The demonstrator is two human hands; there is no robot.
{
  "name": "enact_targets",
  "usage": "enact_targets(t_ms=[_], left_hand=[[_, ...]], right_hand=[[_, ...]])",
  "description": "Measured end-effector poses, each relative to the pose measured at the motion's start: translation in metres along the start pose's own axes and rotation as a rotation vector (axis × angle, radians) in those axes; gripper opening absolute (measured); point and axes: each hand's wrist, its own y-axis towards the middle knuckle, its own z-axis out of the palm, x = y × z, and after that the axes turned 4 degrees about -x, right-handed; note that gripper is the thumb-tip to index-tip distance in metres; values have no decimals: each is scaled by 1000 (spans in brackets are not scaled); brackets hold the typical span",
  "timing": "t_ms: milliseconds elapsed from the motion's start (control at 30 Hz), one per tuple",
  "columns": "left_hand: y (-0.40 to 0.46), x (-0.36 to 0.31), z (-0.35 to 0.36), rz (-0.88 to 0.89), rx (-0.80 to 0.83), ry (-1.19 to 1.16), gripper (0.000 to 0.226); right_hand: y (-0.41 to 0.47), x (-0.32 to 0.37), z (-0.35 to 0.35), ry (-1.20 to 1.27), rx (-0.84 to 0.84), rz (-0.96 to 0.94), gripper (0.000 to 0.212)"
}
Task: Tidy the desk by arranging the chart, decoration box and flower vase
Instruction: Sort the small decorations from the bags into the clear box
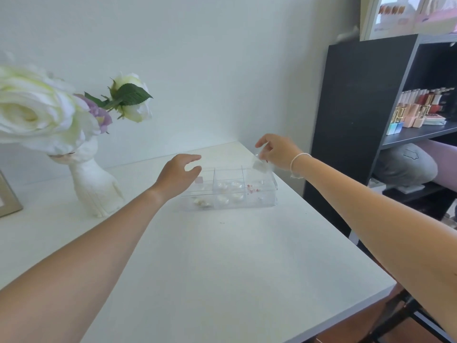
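Your two bare arms reach out over the white tabletop [222,256]. Your left hand [179,175] hangs just above the left end of the clear decoration box [230,194]. Its fingers [194,158] are spread open and hold nothing. I cannot tell if they touch the box.

Your right hand [278,152] is at the right end of the box, near the far right corner of the tabletop. Its fingers are pinched on a clear flap that looks like the box's lid [259,165], which tilts up from the box. A thin white bracelet [298,160] sits on that wrist.

The box rests flat on the tabletop, close to the right edge and toward the back. It has small walls inside that make little rooms. You can see pale round bits and tiny red bits in them.

The flower vase [96,186] stands upright near the left edge, well apart from the box. It is white and holds big white flowers [32,110] with a bit of purple. A corner of a picture frame [8,199] shows at the far left edge. A dark shelf [366,115] stands just beside the tabletop on the right.
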Motion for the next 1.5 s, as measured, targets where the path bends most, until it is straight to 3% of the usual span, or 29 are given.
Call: enact_targets(t_ms=[133, 267, 500, 633, 900, 1067, 1500], left_hand=[[-18, 14, -6, -52, 21, -67, 40], [-32, 23, -5, -98, 58, -147, 47], [-46, 30, 2, -169, 106, -230, 60], [-50, 32, 5, -206, 116, -285, 63], [-58, 37, 11, -277, 92, -367, 71], [-57, 34, 15, -269, 90, -379, 66], [-55, 35, 26, -312, -13, -504, 55]], right_hand=[[4, 0, 16, -131, 142, 24, 26], [0, -5, 28, -234, 158, -48, 31], [-23, -17, 28, -42, -201, -112, 29], [-50, -31, 31, 152, -312, 21, 36], [-76, -43, 54, 369, -154, 215, 70], [-73, -37, 62, 360, -185, 230, 50], [-59, -38, 72, 440, -192, 277, 51]])
